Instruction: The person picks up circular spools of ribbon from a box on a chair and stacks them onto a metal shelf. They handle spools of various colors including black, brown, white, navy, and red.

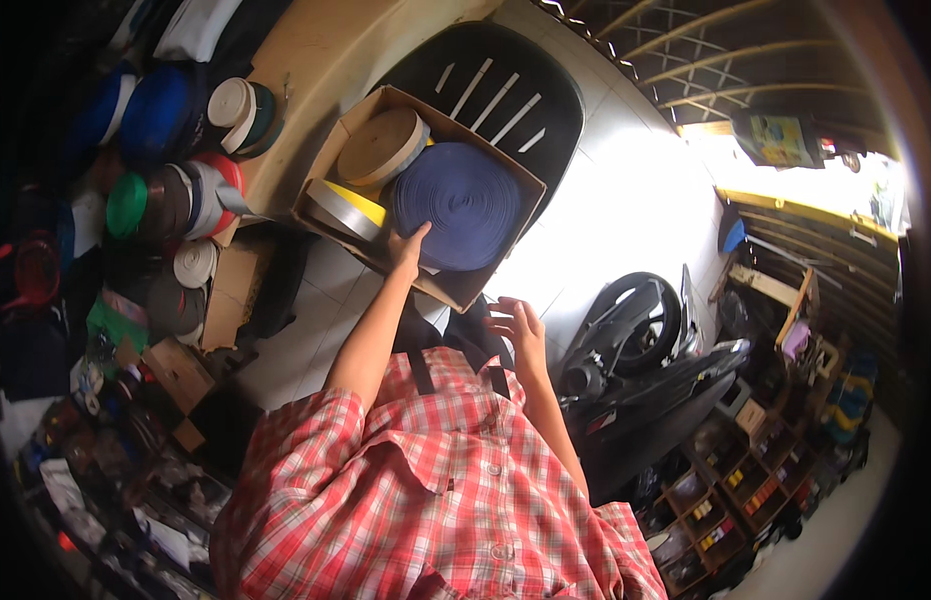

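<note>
A cardboard box (535,183) rests on a black plastic chair (561,95) in front of me. Inside it sits a large, tightly wound roll of blue webbing (461,205). Two more rolls share the box: a tan one (378,147) and a yellow and silver-grey one (353,210). My left hand (410,250) reaches over the near side and grips the blue roll's edge, its thumb on top and the other fingers mostly hidden. Just outside the box's near right corner, my right hand (521,325) hangs in the air, fingers apart and holding nothing.
On the left, several webbing rolls, among them a green one (127,204) and a white one (196,263), are stacked beside an open cardboard carton (236,290). A black motorcycle (641,370) stands at right. Behind it is a compartmented shelf (746,485) with small coloured items.
</note>
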Available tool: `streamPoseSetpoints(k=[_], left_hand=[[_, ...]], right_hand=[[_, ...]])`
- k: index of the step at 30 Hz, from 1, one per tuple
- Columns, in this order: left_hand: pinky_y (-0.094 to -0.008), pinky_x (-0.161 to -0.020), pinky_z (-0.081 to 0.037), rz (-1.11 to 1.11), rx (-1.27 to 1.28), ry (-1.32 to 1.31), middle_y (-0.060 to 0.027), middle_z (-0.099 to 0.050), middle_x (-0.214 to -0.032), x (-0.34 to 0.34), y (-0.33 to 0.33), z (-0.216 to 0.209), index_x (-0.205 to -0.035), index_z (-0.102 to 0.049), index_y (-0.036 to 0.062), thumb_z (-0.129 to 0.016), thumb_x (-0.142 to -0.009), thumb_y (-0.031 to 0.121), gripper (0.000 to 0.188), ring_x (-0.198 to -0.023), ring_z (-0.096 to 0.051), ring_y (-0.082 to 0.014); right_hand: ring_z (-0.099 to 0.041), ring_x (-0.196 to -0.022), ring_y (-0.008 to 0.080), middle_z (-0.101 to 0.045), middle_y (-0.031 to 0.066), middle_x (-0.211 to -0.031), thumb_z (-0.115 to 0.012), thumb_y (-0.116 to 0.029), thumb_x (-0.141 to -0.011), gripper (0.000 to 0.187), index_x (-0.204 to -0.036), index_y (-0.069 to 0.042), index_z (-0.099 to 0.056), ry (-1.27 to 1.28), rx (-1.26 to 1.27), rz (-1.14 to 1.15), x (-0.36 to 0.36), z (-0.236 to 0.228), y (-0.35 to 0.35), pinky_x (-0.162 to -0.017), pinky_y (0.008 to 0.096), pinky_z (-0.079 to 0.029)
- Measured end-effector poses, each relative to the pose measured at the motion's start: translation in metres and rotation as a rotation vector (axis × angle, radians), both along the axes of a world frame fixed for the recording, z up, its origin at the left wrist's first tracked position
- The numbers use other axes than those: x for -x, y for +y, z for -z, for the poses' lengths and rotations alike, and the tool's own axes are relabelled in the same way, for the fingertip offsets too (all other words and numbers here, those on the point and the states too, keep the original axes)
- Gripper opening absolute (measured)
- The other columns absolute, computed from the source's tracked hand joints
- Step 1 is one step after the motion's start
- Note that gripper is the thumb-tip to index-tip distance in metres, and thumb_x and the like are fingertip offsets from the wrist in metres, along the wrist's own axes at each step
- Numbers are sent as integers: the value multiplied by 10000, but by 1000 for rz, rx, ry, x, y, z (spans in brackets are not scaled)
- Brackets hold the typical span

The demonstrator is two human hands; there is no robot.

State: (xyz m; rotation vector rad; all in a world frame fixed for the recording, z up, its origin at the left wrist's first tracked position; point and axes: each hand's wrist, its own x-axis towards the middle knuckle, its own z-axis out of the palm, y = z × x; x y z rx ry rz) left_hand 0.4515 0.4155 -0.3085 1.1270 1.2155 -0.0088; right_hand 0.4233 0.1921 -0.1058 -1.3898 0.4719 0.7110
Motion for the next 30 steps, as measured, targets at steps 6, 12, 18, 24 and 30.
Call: streamPoseSetpoints(k=[6, 12, 18, 24, 30], left_hand=[[-347, -926, -456, 26, -267, -177, -155, -621, -1167, -14, -11, -60, -1176, -546, -36, -803, -722, 148, 553, -1033, -598, -243], [-389, -965, -438, 320, -672, -146, -243, -570, -1252, -31, 7, -121, -1252, -494, -81, -800, -709, 239, 701, -1152, -566, -335], [-419, -889, -483, 830, -1067, -112, -296, -604, -1116, -37, 38, -299, -1241, -499, -69, -785, -693, 271, 705, -1039, -603, -411], [-398, -787, -497, 1176, -1205, -145, -221, -656, -966, -19, 51, -431, -1070, -585, 14, -772, -705, 179, 441, -904, -639, -384], [-377, -699, -488, 1295, -1219, -220, -140, -663, -825, -11, 63, -508, -952, -586, 49, -787, -666, 140, 361, -808, -646, -348]], right_hand=[[-651, -872, 203, -661, 133, -1037, -446, -231, -1003, 314, -1147, 20, -568, -44, 73, -251, -61, 18, -46, -769, 315, -505], [-657, -857, 185, -674, 116, -1006, -475, -199, -993, 269, -1134, 7, -576, -229, 143, -444, -97, 31, -59, -741, 297, -497], [-677, -829, 251, -670, 152, -940, -629, -167, -884, 282, -1087, 24, -586, -587, 202, -536, -139, 5, -26, -761, 346, -508], [-538, -1114, 328, -502, 167, -1245, -786, -254, -732, 598, -1220, -41, -513, -1428, 157, -623, -179, -148, 53, -904, 418, -454], [-632, -881, 371, -660, 179, -891, -817, -365, -656, 596, -1096, -35, -588, -1401, 53, -1188, -166, -240, 101, -787, 436, -502]])
